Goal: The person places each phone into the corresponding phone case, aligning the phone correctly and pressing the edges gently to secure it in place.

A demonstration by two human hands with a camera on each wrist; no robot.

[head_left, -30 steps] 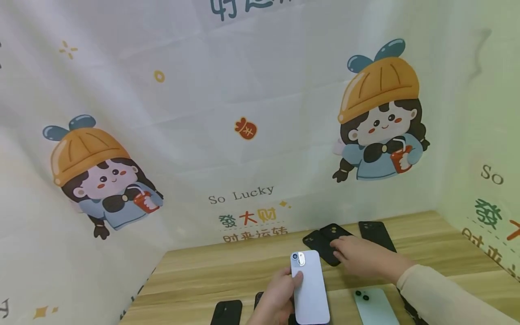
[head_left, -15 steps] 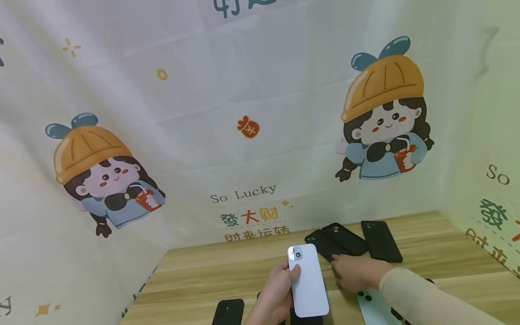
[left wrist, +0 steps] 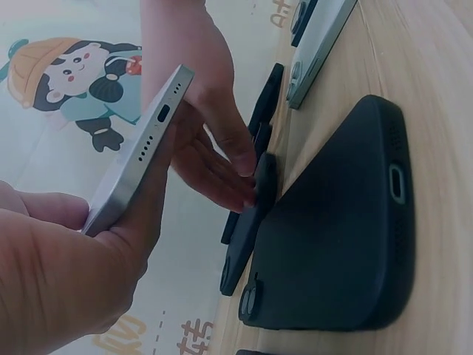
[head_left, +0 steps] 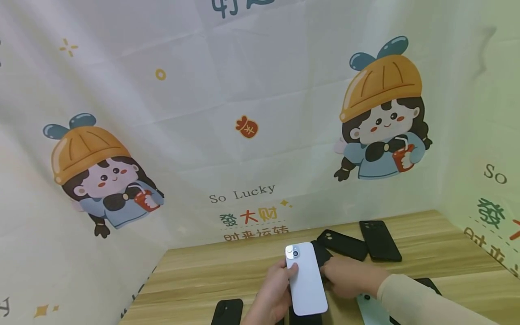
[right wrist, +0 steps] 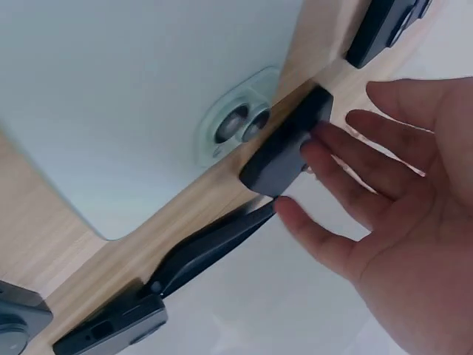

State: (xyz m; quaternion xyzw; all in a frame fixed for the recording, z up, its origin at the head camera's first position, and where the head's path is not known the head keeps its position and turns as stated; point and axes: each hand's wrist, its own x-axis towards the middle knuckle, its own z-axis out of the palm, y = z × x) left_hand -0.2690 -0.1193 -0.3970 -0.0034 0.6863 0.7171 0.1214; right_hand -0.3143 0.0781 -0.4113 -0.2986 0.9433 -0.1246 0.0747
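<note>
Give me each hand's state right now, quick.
Left hand: closed, holding the white phone.
Right hand: touching a dark phone-shaped item; open or pinching, cannot be told.

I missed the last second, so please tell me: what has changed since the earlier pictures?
The right hand moved nearer the person, and so did the black case it touches, now partly behind the white phone in the head view. The left hand still holds that phone; the back-right case stayed.

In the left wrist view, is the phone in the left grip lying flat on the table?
No, the left grip holds the pale phone tilted and clear of the table.
</note>
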